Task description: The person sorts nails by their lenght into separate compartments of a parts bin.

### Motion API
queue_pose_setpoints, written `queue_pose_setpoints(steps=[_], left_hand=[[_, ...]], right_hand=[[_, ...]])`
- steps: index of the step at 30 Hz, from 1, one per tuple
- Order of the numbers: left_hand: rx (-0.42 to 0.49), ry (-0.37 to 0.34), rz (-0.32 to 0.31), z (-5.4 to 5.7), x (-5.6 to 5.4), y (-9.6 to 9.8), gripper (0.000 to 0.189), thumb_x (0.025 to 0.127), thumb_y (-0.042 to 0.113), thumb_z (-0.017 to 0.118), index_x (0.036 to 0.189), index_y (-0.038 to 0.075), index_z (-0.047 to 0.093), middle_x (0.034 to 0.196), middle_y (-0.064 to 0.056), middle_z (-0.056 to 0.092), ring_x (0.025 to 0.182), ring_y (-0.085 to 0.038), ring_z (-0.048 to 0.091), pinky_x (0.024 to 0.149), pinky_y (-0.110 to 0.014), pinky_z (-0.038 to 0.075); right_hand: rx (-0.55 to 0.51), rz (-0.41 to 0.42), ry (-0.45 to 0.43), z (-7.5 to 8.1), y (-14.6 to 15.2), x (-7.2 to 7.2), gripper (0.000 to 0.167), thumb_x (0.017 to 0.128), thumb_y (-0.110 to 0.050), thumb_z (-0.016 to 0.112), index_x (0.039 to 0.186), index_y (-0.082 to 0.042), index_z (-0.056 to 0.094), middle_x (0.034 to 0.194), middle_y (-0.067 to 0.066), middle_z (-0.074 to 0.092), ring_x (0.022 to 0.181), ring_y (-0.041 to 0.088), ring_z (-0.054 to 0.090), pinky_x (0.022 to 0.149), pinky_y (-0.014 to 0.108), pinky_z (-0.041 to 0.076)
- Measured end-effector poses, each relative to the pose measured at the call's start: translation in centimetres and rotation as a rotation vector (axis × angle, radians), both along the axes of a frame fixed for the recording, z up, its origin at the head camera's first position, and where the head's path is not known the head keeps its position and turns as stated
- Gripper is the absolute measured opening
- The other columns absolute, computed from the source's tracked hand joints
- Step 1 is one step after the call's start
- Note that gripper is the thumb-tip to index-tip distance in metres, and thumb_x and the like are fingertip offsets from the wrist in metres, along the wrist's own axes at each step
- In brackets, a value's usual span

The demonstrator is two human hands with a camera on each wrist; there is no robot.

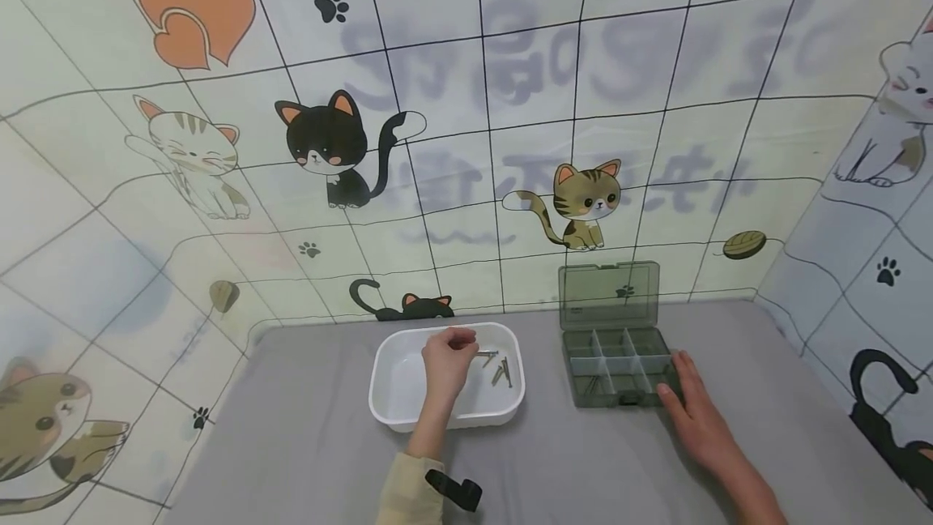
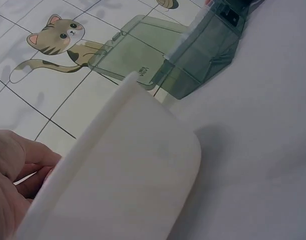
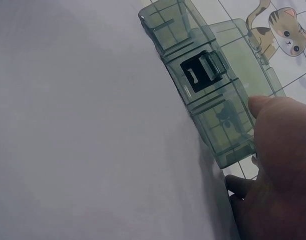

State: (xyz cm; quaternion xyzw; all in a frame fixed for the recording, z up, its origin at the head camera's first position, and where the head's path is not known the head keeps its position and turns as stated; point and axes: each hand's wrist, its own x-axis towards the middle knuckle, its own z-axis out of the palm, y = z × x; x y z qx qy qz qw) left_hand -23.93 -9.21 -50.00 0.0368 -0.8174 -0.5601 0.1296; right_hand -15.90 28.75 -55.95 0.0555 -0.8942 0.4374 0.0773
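Note:
A white plastic tray (image 1: 386,395) holds several screws (image 1: 499,371) at its right end. My left hand (image 1: 448,359) hangs over the middle of the tray with bent fingers, close to one screw. Its fingertips are partly hidden, and in the left wrist view the tray wall (image 2: 127,165) covers them, so whether they pinch a screw cannot be told. To the right stands a green see-through compartment box (image 1: 615,383), its lid (image 1: 608,296) raised. My right hand (image 1: 700,420) holds the box's right end, thumb at the front corner and fingers along the side.
Some thin dark pieces (image 1: 592,385) lie in the box's front left compartment. A grey cloth (image 1: 306,428) covers the table. Behind it rises a wall sheet (image 1: 452,144) printed with cats and grid lines. A black strap (image 1: 455,491) sits around the left sleeve.

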Motion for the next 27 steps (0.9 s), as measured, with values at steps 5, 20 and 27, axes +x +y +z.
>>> queue_pose_setpoints(steps=[5,20,27], left_hand=[[0.007,-0.047,-0.002,-0.6,-0.1,-0.4,0.015,0.082,-0.001,0.078,0.096,0.003,0.077,0.086,-0.003,0.073,0.081,-0.017,0.065,0.069,-0.026,0.054],[-0.111,-0.138,-0.037,-0.9,-1.5,-1.5,0.018,0.077,-0.002,0.082,0.094,0.005,0.078,0.085,-0.003,0.073,0.081,-0.018,0.066,0.075,-0.034,0.054],[-0.18,-0.1,-0.078,-1.3,-1.7,-1.7,0.016,0.079,-0.003,0.08,0.095,0.003,0.078,0.086,-0.005,0.074,0.081,-0.02,0.067,0.075,-0.036,0.055]], right_hand=[[0.004,0.005,-0.003,0.3,0.0,0.0,0.068,0.112,-0.025,0.041,0.16,0.006,0.005,0.163,0.037,0.001,0.148,0.058,0.001,0.105,0.08,0.012],[-0.003,0.007,0.02,-0.1,-0.1,-0.1,0.067,0.112,-0.023,0.041,0.159,0.009,0.006,0.162,0.038,0.002,0.148,0.058,0.002,0.107,0.078,0.012],[0.01,0.007,0.008,0.2,-0.2,-0.1,0.066,0.112,-0.022,0.04,0.159,0.009,0.006,0.162,0.039,0.002,0.147,0.059,0.002,0.106,0.079,0.012]])
